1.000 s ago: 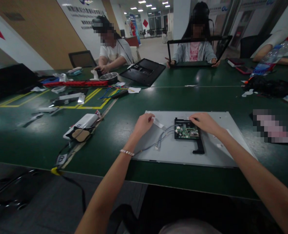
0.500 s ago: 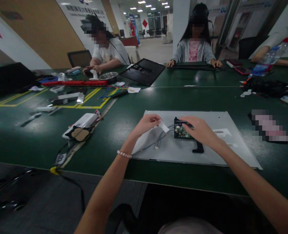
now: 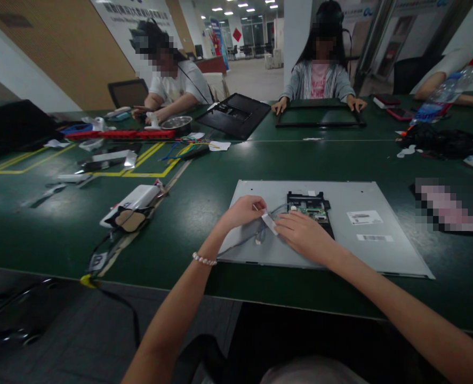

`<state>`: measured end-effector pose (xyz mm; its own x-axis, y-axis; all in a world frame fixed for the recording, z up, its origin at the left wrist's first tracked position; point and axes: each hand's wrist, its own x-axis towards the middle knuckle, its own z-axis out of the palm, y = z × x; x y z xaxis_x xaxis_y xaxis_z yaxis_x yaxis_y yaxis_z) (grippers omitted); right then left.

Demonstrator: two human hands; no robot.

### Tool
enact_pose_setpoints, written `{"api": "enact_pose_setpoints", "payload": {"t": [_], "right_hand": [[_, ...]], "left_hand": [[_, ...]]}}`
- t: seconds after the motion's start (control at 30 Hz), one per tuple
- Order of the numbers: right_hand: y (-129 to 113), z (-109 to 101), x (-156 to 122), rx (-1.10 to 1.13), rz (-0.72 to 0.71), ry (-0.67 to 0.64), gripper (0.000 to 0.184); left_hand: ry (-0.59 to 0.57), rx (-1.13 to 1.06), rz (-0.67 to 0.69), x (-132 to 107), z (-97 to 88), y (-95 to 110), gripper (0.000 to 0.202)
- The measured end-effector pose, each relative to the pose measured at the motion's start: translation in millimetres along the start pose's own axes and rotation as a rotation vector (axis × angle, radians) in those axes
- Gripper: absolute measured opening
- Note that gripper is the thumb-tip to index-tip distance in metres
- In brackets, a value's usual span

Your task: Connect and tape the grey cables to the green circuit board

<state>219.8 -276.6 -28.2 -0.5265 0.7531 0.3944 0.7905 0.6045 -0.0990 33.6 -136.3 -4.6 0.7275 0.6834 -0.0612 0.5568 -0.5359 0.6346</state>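
A pale grey flat panel lies on the green table in front of me. On it sits a green circuit board in a black plastic holder, partly covered by my right hand. Grey cables run from the board toward the panel's left edge. Between thumb and fingers, my left hand pinches a short strip of white tape over the cables. My right hand's fingers stretch out flat beside the board, their tips at the strip's right side; whether they press on it I cannot tell.
A phone lies right of the panel, and a white boxy device with a cord lies left. Across the table a person holds a black frame; another works beside a black cover. A bottle stands far right.
My right hand has moved left and toward me, from over the circuit board to the white tape. My left hand stays pinched on the tape. The person opposite has tilted the black frame up.
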Motion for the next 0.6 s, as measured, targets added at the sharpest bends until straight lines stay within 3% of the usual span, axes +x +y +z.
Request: {"api": "enact_pose_setpoints", "payload": {"t": [0.2,0.4,0.6], "right_hand": [[-3.9,4.0,0.8,-0.072,-0.051,0.055,0.019],[-8.0,5.3,4.7,-0.106,-0.076,0.029,0.016],[-7.6,11.4,4.0,-0.038,-0.071,-0.026,0.02]], "left_hand": [[-0.015,0.083,-0.042,-2.2,-0.6,4.0,0.019],[-0.028,0.106,-0.045,-2.2,0.2,2.7,0.019],[0.1,0.223,0.126,1.0,6.7,2.7,0.022]]}}
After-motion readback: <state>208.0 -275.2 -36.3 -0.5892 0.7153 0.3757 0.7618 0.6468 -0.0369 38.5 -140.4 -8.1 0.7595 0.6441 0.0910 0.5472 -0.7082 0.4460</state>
